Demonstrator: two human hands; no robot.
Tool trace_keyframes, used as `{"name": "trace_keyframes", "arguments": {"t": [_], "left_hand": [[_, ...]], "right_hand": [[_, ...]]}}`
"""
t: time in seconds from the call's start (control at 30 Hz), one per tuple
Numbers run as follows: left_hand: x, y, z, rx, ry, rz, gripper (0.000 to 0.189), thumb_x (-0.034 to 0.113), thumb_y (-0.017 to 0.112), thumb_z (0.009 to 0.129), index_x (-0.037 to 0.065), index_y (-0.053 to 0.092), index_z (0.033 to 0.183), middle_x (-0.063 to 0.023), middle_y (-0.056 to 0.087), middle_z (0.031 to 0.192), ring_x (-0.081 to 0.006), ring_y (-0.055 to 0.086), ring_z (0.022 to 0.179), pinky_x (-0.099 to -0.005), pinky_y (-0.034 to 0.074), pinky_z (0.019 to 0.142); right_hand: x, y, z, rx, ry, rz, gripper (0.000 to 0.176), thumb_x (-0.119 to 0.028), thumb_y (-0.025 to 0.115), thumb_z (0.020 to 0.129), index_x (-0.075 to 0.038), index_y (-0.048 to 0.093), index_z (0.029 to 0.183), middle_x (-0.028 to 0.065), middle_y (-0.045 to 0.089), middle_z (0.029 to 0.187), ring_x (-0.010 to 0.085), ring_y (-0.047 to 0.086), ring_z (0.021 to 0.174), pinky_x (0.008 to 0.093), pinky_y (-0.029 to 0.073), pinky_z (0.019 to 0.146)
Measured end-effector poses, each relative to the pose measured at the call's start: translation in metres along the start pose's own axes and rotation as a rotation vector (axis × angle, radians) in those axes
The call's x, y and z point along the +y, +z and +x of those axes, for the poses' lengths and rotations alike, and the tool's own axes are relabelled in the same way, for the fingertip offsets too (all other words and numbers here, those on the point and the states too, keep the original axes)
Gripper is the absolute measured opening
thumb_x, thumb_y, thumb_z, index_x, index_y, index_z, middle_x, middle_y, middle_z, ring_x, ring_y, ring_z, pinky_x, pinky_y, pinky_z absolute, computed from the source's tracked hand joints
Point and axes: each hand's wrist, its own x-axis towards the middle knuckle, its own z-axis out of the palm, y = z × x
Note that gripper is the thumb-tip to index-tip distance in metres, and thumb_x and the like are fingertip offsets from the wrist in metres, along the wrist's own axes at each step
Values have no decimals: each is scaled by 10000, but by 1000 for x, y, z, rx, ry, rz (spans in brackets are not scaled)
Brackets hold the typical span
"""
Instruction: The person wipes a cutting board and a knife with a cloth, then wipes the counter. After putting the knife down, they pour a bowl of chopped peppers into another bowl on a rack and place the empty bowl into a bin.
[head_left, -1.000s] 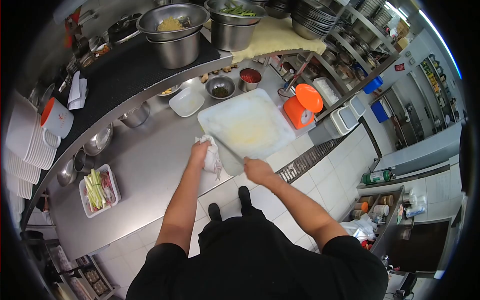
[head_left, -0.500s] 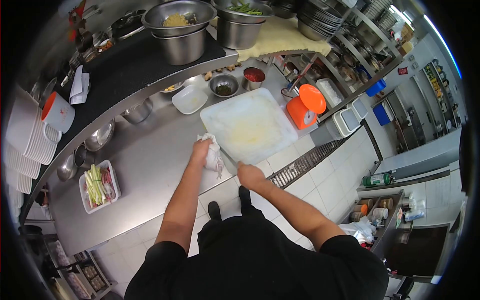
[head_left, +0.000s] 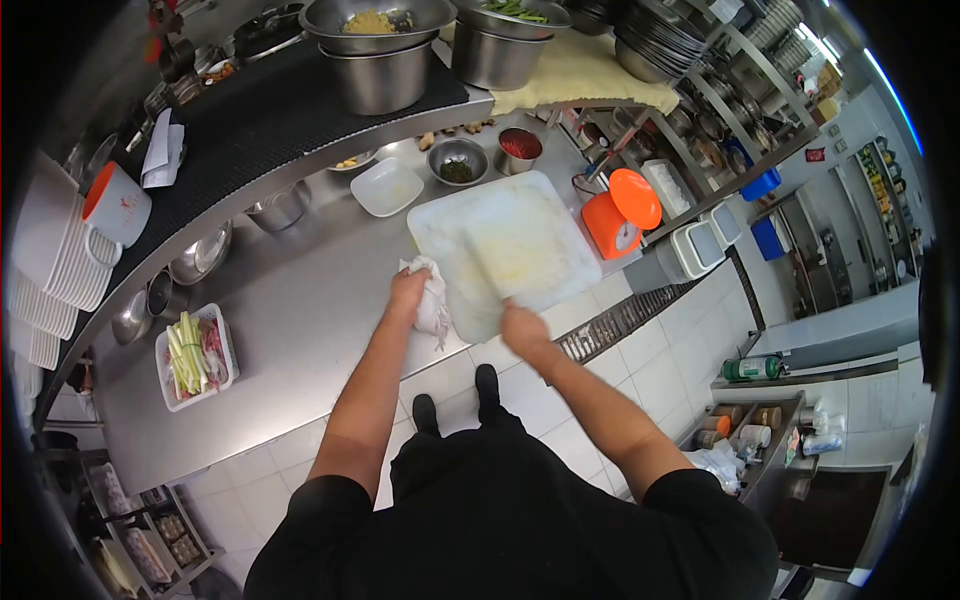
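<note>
Cloth (head_left: 433, 305) is held by closed left hand (head_left: 405, 288) at eleven o'clock, knife (head_left: 485, 265) by closed right hand (head_left: 523, 328) at one; board (head_left: 548, 215) is perhaps being scraped; steadiness is needed next.

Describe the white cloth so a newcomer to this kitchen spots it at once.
Start at the large white cutting board on the steel counter. At the board's left side, as the picture shows it, the left hand grips the white cloth. Unlike the flat, stiff board beside it, it is bunched and crumpled.
</note>
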Motion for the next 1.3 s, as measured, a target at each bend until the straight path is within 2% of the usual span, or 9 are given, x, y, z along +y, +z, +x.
{"name": "trace_keyframes", "arguments": {"t": [0.17,0.2,0.33,0.47,0.57,0.7,1.03,1.17,1.3], "left_hand": [[2,-3,5,-19,-2,-20,225,101,659,818,18,657,1026,-85,679,879,-228,672,721,-392,557,614],[3,-2,3,-24,3,-26,222,101,661,815,16,658,1021,-85,678,878,-226,672,722,-388,555,616],[2,-4,3,-32,35,-44,229,101,666,808,9,661,1018,-89,679,877,-224,670,721,-377,549,623],[1,-1,5,-15,45,-20,250,108,665,808,3,664,1034,-96,681,880,-223,667,717,-370,542,629],[-3,-6,10,-35,54,4,263,110,661,810,-3,663,1048,-101,682,881,-230,671,728,-374,550,637],[9,-3,0,-60,5,-21,274,108,654,814,-6,658,1064,-103,682,879,-240,677,732,-382,560,643],[12,1,-7,-8,25,4,272,103,651,814,-5,656,1063,-94,686,878,-229,680,734,-374,561,640],[3,-4,5,-35,23,11,277,106,651,815,-3,652,1070,-102,688,885,-233,679,724,-381,561,626],[11,-4,0,-50,-29,-24,286,107,649,815,6,643,1083,-112,678,890,-248,677,717,-397,563,614]], "right_hand": [[-29,-51,-23,-145,-137,113,243,-161,494,947,10,584,1095,306,703,898,484,694,857,544,561,805],[-12,-48,-17,-32,-131,103,237,-193,487,967,-3,586,1067,299,704,887,482,694,865,562,555,807],[59,-74,20,112,282,145,248,-182,478,967,5,567,1104,312,706,955,473,694,943,559,551,854],[85,-40,44,156,375,231,333,-153,460,945,55,554,1187,342,688,1045,469,684,1016,534,549,893],[13,-25,27,10,165,135,330,-158,425,970,25,586,1192,299,710,998,469,695,958,556,548,877],[-34,-27,-6,-54,-128,163,217,-212,479,981,-26,577,1035,303,689,858,495,676,830,579,538,774],[102,-62,-10,145,479,132,290,-174,462,981,43,582,1133,312,702,1026,447,698,971,557,542,866],[35,-13,-12,24,208,95,325,-139,425,985,38,584,1207,261,717,966,433,701,916,540,559,821],[-38,-21,-26,-76,-101,92,272,-106,472,920,10,591,1134,289,712,902,438,715,868,546,566,799]]}}
